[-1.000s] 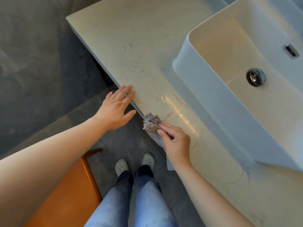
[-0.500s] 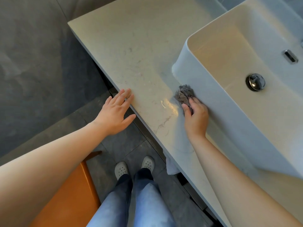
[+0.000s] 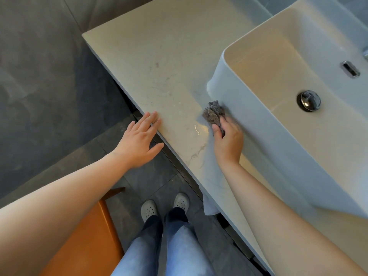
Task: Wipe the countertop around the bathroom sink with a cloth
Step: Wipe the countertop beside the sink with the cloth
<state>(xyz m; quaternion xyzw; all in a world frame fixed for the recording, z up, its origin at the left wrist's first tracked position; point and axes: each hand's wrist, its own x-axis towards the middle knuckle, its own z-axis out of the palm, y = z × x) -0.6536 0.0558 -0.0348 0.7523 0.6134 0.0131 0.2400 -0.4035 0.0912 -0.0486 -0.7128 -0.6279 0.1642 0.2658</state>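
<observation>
A pale marble countertop (image 3: 159, 52) runs from top left to bottom right. A white rectangular vessel sink (image 3: 264, 124) stands on its right part, with a chrome drain (image 3: 308, 101) inside. My right hand (image 3: 228, 143) presses a crumpled grey cloth (image 3: 214, 114) onto the counter, right against the base of the sink's near wall. A pale part of the cloth trails back under my forearm and hangs over the counter's front edge. My left hand (image 3: 139, 142) lies flat with fingers spread on the counter's front edge, left of the cloth.
Dark grey tiled floor (image 3: 39, 86) lies left of and below the counter. An orange wooden stool (image 3: 79, 246) stands at the bottom left beside my legs and grey clogs (image 3: 149, 211). A chrome overflow slot (image 3: 350, 69) sits in the sink's far wall.
My right hand has carried the cloth from the counter's front edge across to the base of the sink wall. My left hand has stayed on the edge.
</observation>
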